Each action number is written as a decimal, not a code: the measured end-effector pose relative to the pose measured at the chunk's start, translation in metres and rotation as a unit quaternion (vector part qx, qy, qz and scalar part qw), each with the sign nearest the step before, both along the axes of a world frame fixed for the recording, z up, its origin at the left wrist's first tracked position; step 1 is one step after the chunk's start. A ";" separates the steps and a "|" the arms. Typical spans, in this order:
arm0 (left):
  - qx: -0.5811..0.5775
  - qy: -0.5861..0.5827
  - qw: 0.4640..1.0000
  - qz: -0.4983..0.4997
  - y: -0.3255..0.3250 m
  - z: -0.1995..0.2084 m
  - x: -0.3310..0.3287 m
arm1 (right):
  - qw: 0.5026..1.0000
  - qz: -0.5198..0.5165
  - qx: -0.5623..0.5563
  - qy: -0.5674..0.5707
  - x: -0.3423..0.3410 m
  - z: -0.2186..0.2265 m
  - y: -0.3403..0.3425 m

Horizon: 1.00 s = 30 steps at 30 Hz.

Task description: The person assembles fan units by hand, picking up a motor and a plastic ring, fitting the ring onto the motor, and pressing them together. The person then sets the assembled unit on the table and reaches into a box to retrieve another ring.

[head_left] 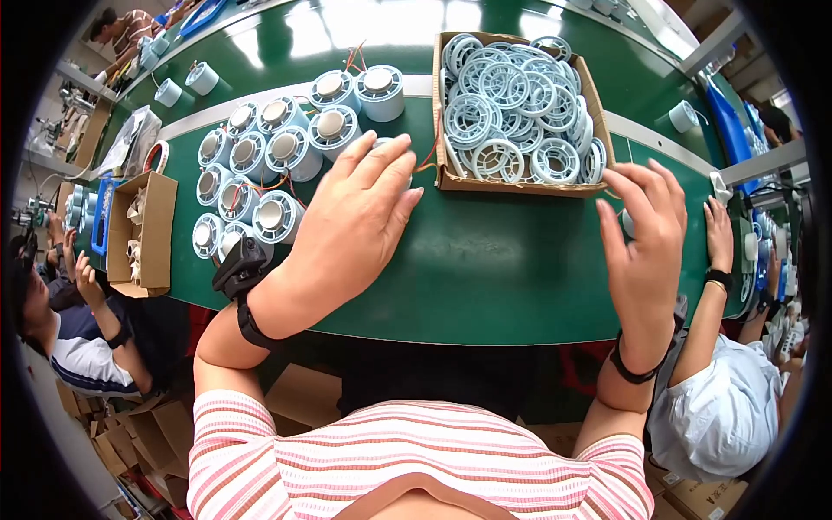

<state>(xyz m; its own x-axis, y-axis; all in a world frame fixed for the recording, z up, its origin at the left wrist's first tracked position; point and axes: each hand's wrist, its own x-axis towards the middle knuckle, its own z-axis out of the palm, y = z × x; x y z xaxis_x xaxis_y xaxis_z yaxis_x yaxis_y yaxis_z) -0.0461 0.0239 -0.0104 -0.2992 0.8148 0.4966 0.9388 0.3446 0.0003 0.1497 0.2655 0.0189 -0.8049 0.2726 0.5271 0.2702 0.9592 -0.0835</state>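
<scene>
My left hand [354, 212] is over a light-blue cylindrical motor housing, its fingers long and close together around it. Most of that housing is hidden; only slivers of blue show by the fingers, with red and orange wires beside them. More motor housings [293, 149] with pale round centres stand in a cluster to the left of this hand. My right hand [646, 230] is by the right front corner of a cardboard box [524, 185], thumb and fingers apart. Light-blue plastic rings [498, 87] fill the box in a heap. A small pale-blue piece [627, 223] shows behind the right thumb, mostly covered.
On the green table [468, 277], a smaller cardboard box [156, 230] with whitish pieces stands at the left edge. Two housings [203, 78] stand farther back, beyond a pale strip. Co-workers sit close on both sides; one person's hand [718, 234] rests near my right arm.
</scene>
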 end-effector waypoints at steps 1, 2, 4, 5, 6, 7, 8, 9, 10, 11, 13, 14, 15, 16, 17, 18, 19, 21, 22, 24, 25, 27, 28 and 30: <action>0.013 -0.097 0.995 -0.026 -0.005 0.002 0.000 | 1.000 -0.006 0.001 0.002 -0.013 0.002 0.004; 0.026 -0.194 0.979 -0.054 -0.008 0.003 0.002 | 0.998 0.053 -0.038 -0.001 -0.029 0.002 0.007; 0.037 -0.289 0.953 -0.080 -0.011 0.004 0.004 | 0.991 0.113 -0.077 -0.002 -0.061 -0.001 0.008; 0.054 -0.323 0.942 -0.070 -0.009 0.003 0.004 | 0.984 0.097 -0.137 -0.050 -0.074 -0.006 0.009; 0.071 -0.357 0.930 -0.060 -0.007 0.003 0.005 | 0.972 0.081 -0.197 -0.097 -0.082 -0.008 0.009; 0.089 -0.390 0.915 -0.046 -0.007 0.002 0.005 | 0.973 0.081 -0.196 -0.096 -0.089 -0.007 0.008; 0.090 -0.388 0.916 -0.046 -0.007 0.001 0.006 | 0.967 0.068 -0.216 -0.113 -0.095 -0.006 0.006; 0.072 -0.308 0.949 -0.021 -0.006 -0.001 0.010 | 0.961 0.055 -0.236 -0.130 -0.099 -0.005 0.005; 0.054 -0.226 0.973 0.005 -0.004 -0.003 0.014 | 0.954 0.043 -0.255 -0.149 -0.101 -0.004 0.004; 0.035 -0.143 0.989 0.032 -0.004 -0.005 0.016 | 0.955 0.043 -0.253 -0.151 -0.100 -0.004 0.005; 0.014 -0.185 0.982 0.020 -0.006 -0.002 0.018 | 0.936 0.103 -0.335 -0.036 -0.087 -0.004 0.009; -0.009 -0.225 0.974 0.007 -0.007 0.000 0.018 | 0.918 0.130 -0.374 0.022 -0.080 -0.004 0.009; -0.034 -0.266 0.963 -0.006 -0.007 0.002 0.017 | 0.918 0.128 -0.375 0.018 -0.069 0.003 0.004; -0.034 -0.268 0.963 -0.002 -0.011 0.005 0.017 | 0.910 0.145 -0.387 0.032 -0.055 0.018 -0.004; -0.057 -0.278 0.957 -0.055 -0.014 0.009 0.017 | 0.902 0.158 -0.399 0.045 -0.042 0.025 -0.012; -0.080 -0.286 0.949 -0.108 -0.017 0.012 0.016 | 0.901 0.156 -0.402 0.040 -0.032 0.021 -0.018; -0.101 -0.292 0.937 -0.161 -0.019 0.015 0.019 | 0.896 0.182 -0.405 -0.012 -0.020 0.017 -0.024; -0.091 -0.324 0.931 -0.140 -0.018 0.010 0.024 | 0.887 0.203 -0.408 -0.068 -0.008 0.002 -0.028; -0.082 -0.351 0.925 -0.120 -0.017 0.007 0.025 | 0.891 0.183 -0.406 -0.083 -0.004 -0.012 -0.029; -0.074 -0.381 0.916 -0.101 -0.014 0.006 0.027 | 0.897 0.147 -0.402 -0.114 0.003 -0.032 -0.034; -0.102 -0.398 0.907 -0.093 -0.012 0.009 0.026 | 0.895 0.147 -0.404 -0.117 0.006 -0.034 -0.037; -0.156 -0.429 0.886 -0.074 -0.010 0.014 0.026 | 0.922 0.124 -0.356 -0.084 0.011 -0.036 -0.046; -0.157 -0.431 0.886 -0.070 -0.010 0.013 0.027 | 0.934 0.114 -0.331 -0.068 0.013 -0.038 -0.050; -0.129 -0.575 0.805 -0.066 -0.008 0.009 0.031 | 0.939 0.124 -0.311 -0.079 0.020 -0.046 -0.054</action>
